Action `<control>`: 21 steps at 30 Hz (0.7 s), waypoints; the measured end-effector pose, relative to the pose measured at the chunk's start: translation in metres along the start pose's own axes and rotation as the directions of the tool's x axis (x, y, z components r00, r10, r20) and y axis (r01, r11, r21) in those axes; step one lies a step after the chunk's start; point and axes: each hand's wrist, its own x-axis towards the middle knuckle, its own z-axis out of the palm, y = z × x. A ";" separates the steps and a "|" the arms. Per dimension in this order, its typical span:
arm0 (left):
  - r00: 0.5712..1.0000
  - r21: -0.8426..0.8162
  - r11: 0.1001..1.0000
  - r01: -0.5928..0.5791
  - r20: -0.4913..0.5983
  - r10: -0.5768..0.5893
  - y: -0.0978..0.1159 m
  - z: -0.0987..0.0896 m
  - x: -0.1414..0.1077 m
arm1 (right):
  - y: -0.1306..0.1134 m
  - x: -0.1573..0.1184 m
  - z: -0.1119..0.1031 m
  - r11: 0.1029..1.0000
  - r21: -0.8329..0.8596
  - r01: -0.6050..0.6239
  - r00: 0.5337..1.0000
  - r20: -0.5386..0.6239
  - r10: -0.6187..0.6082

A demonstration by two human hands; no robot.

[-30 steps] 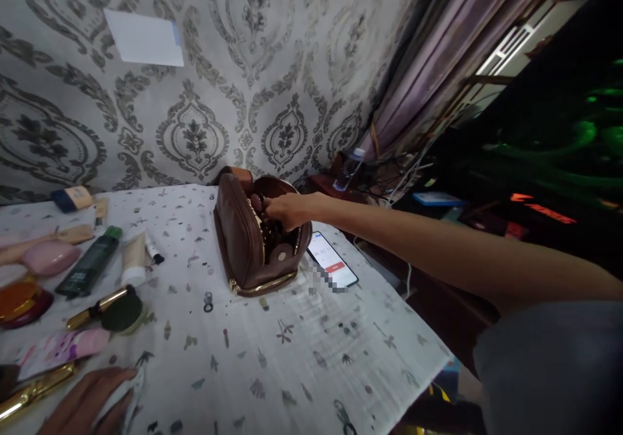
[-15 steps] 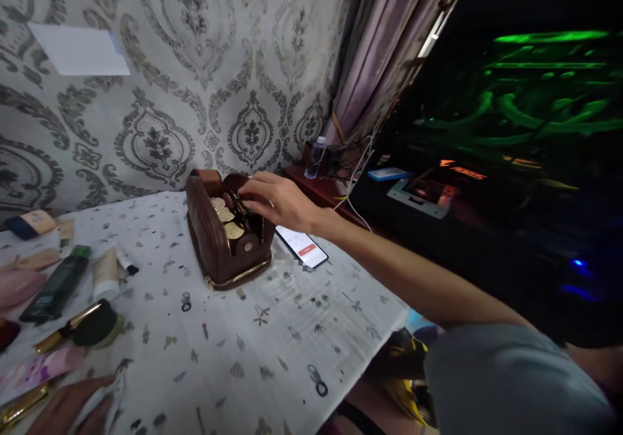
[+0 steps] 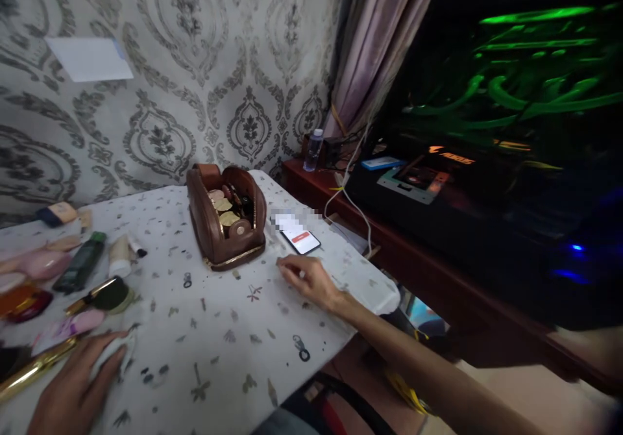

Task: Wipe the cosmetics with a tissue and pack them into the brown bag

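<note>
A brown bag [image 3: 202,227] is standing upright on the desk [image 3: 233,363], near the patterned wall [image 3: 195,65] and left of the phone [image 3: 302,240]. Its leather-like sides are showing a soft, dull sheen with rounded corners, and its mouth is gaping upward. A wide, lighter brown strap [image 3: 208,171] is arching over the far left end, and a raised flap is curving beside it. A gold-toned zip [image 3: 238,258] is running along the lower edge of the near end, and further metal teeth are edging the opening. At the near lip, a round tab is carrying a small metal snap [image 3: 239,228]. Inside, pale gold discs [image 3: 225,216] are lying in a row, with pinkish and darker pieces crowding around them; the darker ones are too dim to identify. The right hand [image 3: 306,276] is hovering or resting in front of the phone, well clear of the bag; its grip is forming a loose, partly closed curl, and whether the fingertips are pinching anything small cannot be told. The left hand [image 3: 80,376] is lying low at the left, its grip closing thumb against fingers around a white cloth [image 3: 108,350], just beside a gold tube [image 3: 41,367] and a pink tube [image 3: 71,328].
</note>
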 end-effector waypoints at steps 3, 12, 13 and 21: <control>0.996 -0.044 0.997 0.070 -0.044 -0.072 0.011 -0.005 0.002 | -0.019 0.000 0.031 0.983 0.060 0.175 0.964 0.191 -0.184; 0.991 -0.124 0.983 0.134 0.006 -0.134 0.037 -0.017 0.006 | -0.088 0.042 0.141 0.932 0.259 0.252 0.842 0.415 -0.343; 0.991 -0.131 0.983 0.131 0.007 -0.131 0.038 -0.017 0.005 | -0.093 0.044 0.151 0.932 0.271 0.241 0.846 0.411 -0.339; 0.992 -0.126 0.984 0.124 0.050 -0.119 0.037 -0.025 -0.005 | -0.085 0.043 0.164 0.876 0.483 -0.006 0.911 0.364 -0.194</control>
